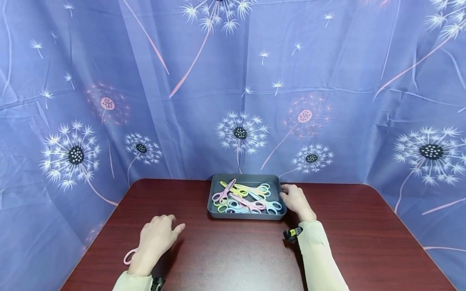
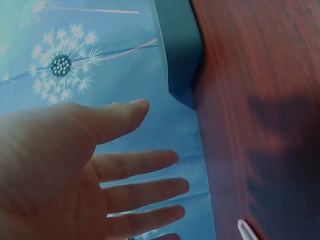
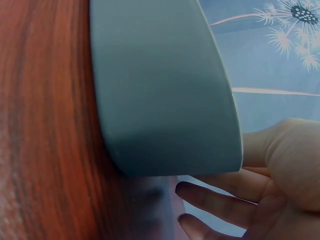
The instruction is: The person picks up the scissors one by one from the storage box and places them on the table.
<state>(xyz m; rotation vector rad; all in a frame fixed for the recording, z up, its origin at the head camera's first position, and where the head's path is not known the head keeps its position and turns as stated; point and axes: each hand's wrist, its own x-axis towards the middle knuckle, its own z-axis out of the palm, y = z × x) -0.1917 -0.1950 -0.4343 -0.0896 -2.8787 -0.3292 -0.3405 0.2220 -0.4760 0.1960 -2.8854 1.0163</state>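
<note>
A dark grey tray (image 1: 247,216) stands at the table's far edge, holding several pairs of scissors (image 1: 248,203) in pink, yellow, blue, green and purple. My right hand (image 1: 295,200) is at the tray's right end. In the right wrist view its thumb passes behind the rim and its fingers lie along the outside of the tray (image 3: 165,90); the thumb tip is hidden. My left hand (image 1: 156,236) hovers over the table's left part, fingers spread and holding nothing. Beside that wrist a pink scissors handle loop (image 1: 128,257) shows; the hand hides the rest.
The dark red wooden table (image 1: 233,250) has rounded far corners. Directly behind it hangs a blue curtain (image 1: 204,133) with a dandelion print. Black straps with small devices (image 1: 292,233) sit at both wrists.
</note>
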